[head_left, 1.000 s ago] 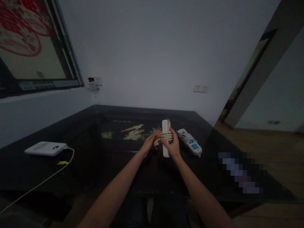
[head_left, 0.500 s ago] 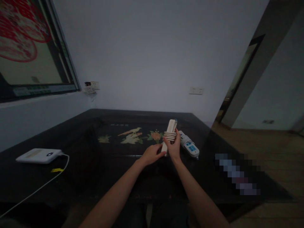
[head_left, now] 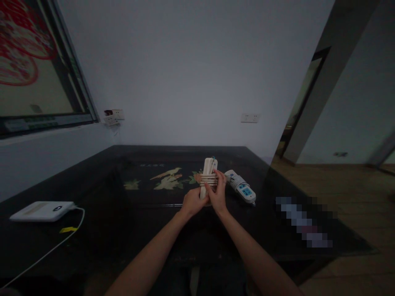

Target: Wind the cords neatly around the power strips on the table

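Counts: 2 hands, 2 power strips, 1 device, 1 tbl. Strip no. 1, a long off-white plastic bar (head_left: 207, 165) w/ an off-white round cord (head_left: 208, 179) wound abt its middle (approx 4 turns visible), is held up over the nr-middle of the glossy black table w/ painted bird & flowers (head_left: 123, 230), tilted, far end up.

L hand (head_left: 194, 201): fingers curled, grasping the bar's lower end, thumb on it; underside fingers hidden. R hand (head_left: 217, 195): part closed round the bar's R side, thumb & fingers on the cord turns. Hands v. close together; can't tell if they touch.

Strip no. 2, white plastic w/ blue socket faces & white cord wrapped round it (head_left: 246, 191), lies on tbl just R of the R hand, at an angle.

Far L on tbl: 1 flat white rectangular device (head_left: 43, 211) w/ 1 thin white cable (head_left: 55, 248) running off its R end twd the near edge; 1 small yellow tag (head_left: 68, 229) by the cable. R side of tbl: 1 pixelated patch (head_left: 302, 224), contents unreadable.
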A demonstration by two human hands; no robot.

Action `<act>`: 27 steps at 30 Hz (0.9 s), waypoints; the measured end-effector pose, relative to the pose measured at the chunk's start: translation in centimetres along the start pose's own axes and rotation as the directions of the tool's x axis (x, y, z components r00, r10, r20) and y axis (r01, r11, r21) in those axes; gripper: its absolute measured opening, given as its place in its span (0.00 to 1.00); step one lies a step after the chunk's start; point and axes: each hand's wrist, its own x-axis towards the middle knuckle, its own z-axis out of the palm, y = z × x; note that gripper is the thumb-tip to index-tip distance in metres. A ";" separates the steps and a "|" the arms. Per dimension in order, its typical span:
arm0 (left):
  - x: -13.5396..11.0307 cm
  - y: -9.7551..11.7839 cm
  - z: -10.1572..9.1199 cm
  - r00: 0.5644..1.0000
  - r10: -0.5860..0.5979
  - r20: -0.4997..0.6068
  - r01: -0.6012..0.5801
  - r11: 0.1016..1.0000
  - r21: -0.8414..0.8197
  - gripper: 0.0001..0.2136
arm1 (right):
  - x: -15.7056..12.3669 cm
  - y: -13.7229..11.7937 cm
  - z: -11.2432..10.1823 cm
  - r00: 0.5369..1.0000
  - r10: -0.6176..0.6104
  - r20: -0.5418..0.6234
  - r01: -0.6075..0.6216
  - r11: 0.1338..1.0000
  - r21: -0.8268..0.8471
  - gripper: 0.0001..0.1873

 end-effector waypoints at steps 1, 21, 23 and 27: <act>0.1 -0.1 0.0 1.000 -0.010 -0.012 0.009 1.000 -0.028 0.12 | 0.0 0.1 0.1 1.000 0.008 0.015 -0.008 1.000 0.028 0.28; 2.6 -1.9 -2.7 0.983 -0.175 0.051 0.169 0.767 -0.619 0.27 | 2.0 4.8 -1.2 0.809 0.302 0.505 -0.420 0.897 0.137 0.18; 2.6 -1.7 -2.8 0.984 -0.163 0.069 0.170 0.764 -0.622 0.27 | 1.7 4.0 -1.0 0.764 0.289 0.576 -0.459 0.872 0.171 0.17; 2.6 -1.7 -2.8 0.987 -0.145 0.077 0.161 0.778 -0.607 0.27 | 1.5 2.8 -1.3 0.711 0.267 0.651 -0.522 0.820 0.234 0.20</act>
